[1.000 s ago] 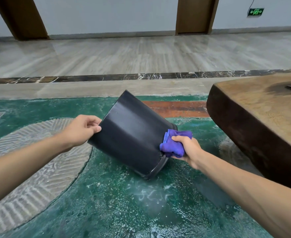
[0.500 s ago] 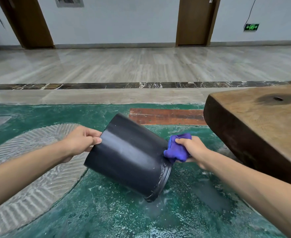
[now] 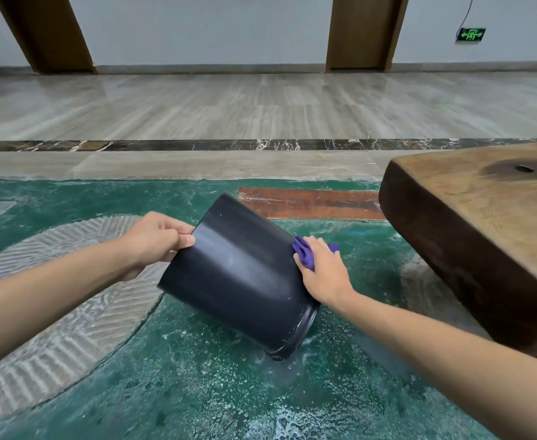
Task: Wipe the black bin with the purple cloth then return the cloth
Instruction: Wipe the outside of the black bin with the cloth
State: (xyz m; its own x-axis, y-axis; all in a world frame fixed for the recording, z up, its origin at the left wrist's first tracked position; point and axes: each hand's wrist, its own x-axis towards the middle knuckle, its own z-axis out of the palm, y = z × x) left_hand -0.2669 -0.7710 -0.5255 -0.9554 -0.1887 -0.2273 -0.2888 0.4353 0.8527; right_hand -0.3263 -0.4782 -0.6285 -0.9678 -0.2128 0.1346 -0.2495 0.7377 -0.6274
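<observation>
The black bin [image 3: 238, 274] is tipped over at a slant, its rim resting on the green floor at lower right and its base raised toward the upper left. My left hand [image 3: 156, 238] grips the raised base edge. My right hand [image 3: 322, 271] lies flat against the bin's right side, pressing the purple cloth [image 3: 303, 254] onto it. Most of the cloth is hidden under my fingers; only folds at the left and a corner at the right show.
A thick wooden slab table [image 3: 482, 223] stands close at the right, its edge near my right forearm. The glossy green patterned floor [image 3: 197, 385] lies under the bin. A red-brown floor strip [image 3: 308, 203] sits behind it, with doors beyond the tiled hallway.
My right hand has slid with the cloth from the bin's rim up along its right side and flattened on it. The bin has stayed tilted in my left hand.
</observation>
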